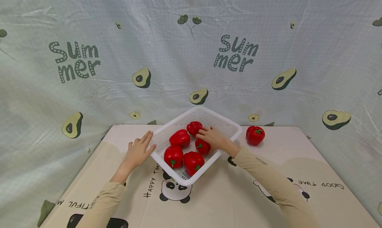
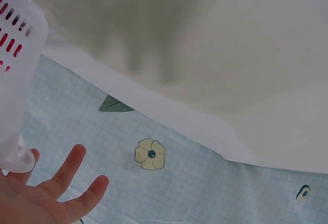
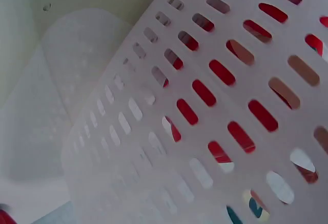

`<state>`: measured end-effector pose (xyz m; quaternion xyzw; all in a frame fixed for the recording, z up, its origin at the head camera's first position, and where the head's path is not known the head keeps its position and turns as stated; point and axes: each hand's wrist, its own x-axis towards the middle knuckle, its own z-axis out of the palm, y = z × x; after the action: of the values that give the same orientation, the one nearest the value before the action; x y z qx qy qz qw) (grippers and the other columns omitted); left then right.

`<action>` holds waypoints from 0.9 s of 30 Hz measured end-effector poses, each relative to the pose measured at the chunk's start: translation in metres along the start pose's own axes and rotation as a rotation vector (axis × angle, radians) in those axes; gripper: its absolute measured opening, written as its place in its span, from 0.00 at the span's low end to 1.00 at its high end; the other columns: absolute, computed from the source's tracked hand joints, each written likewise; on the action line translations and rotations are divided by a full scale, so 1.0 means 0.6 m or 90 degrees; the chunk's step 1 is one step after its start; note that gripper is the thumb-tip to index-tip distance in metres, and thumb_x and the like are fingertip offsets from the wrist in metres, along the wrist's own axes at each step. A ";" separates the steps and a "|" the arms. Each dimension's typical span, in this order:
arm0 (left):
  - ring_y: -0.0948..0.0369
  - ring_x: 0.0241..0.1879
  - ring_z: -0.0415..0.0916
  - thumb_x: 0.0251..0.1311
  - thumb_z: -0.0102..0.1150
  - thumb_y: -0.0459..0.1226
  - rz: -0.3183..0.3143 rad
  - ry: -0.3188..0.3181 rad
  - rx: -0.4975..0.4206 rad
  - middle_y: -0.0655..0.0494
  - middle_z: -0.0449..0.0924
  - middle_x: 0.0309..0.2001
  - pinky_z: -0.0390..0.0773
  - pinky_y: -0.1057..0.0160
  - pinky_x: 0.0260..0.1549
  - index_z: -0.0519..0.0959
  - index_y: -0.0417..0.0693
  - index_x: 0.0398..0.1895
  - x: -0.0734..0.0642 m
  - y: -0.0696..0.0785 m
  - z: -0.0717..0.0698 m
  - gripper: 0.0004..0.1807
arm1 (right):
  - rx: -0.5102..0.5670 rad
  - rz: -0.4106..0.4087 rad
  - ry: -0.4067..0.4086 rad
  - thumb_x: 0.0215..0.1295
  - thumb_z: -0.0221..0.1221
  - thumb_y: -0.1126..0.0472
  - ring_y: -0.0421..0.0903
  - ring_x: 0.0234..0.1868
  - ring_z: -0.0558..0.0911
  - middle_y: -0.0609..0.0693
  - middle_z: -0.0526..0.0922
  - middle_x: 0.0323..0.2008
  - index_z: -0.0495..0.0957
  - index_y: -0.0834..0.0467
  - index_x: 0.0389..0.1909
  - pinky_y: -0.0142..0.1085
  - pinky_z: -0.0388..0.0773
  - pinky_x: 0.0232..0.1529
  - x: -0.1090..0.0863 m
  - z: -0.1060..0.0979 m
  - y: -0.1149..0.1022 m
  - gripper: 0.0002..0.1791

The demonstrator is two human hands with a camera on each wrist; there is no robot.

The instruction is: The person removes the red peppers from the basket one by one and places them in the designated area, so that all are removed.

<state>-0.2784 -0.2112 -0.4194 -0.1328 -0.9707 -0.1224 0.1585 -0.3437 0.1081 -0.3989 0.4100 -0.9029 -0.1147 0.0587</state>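
Several red bell peppers lie in a white slotted plastic basket, set at an angle on the table. My left hand is at the basket's left corner, its fingers stretched out by the rim; the left wrist view shows these fingers spread beside the white rim. My right hand reaches over the right rim and holds a red bell pepper from above, its thumb hidden. In the right wrist view, the slotted basket wall covers most of that hand.
One more red bell pepper stands on the table to the right of the basket, near the back edge. Behind the table hangs a pale curtain printed with avocados. The table cover has panda prints and lettering.
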 end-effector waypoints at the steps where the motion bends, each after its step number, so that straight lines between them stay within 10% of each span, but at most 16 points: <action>1: 0.40 0.50 0.67 0.60 0.45 0.49 -0.002 -0.002 0.000 0.46 0.59 0.65 0.60 0.36 0.43 0.58 0.43 0.65 0.000 0.000 -0.001 0.32 | -0.003 0.000 0.001 0.36 0.70 0.47 0.55 0.60 0.65 0.52 0.69 0.59 0.64 0.52 0.60 0.51 0.65 0.56 -0.001 -0.002 0.002 0.45; 27: 0.40 0.50 0.66 0.61 0.42 0.51 -0.003 -0.023 0.008 0.45 0.57 0.66 0.59 0.35 0.44 0.56 0.43 0.66 0.001 0.001 0.000 0.33 | 0.001 0.023 0.110 0.38 0.69 0.47 0.50 0.49 0.70 0.53 0.71 0.48 0.63 0.52 0.56 0.46 0.71 0.48 -0.043 -0.035 0.007 0.41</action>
<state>-0.2789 -0.2107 -0.4189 -0.1320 -0.9744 -0.1143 0.1418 -0.3258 0.1270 -0.3777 0.4021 -0.9018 -0.0772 0.1382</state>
